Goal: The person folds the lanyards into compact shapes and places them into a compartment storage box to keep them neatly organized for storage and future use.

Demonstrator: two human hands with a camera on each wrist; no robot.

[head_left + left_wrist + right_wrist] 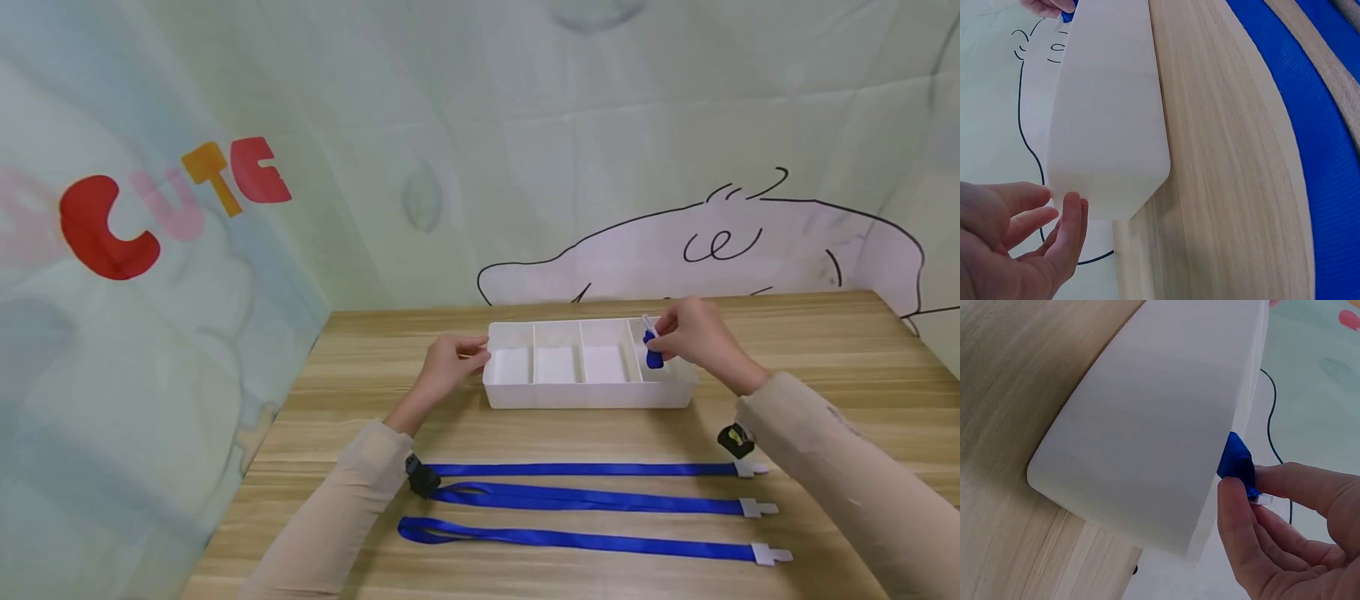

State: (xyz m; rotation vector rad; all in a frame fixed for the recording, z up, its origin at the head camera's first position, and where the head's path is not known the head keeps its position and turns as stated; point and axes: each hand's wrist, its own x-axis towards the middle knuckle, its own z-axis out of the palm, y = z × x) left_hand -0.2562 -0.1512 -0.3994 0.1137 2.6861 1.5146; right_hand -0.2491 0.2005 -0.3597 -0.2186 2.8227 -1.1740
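Wooden table point(810, 367) backed by a cartoon-printed cloth backdrop point(450, 125).

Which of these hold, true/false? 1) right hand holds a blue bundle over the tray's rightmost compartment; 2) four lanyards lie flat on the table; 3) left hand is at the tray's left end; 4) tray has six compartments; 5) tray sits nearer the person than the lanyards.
1) True: the right hand pinches a rolled blue lanyard over the rightmost compartment of the white tray.
2) False: three blue lanyards lie flat on the table.
3) True: the left hand has its fingers at the tray's left end.
4) False: it has four compartments.
5) False: the tray lies beyond the lanyards, farther from the person.
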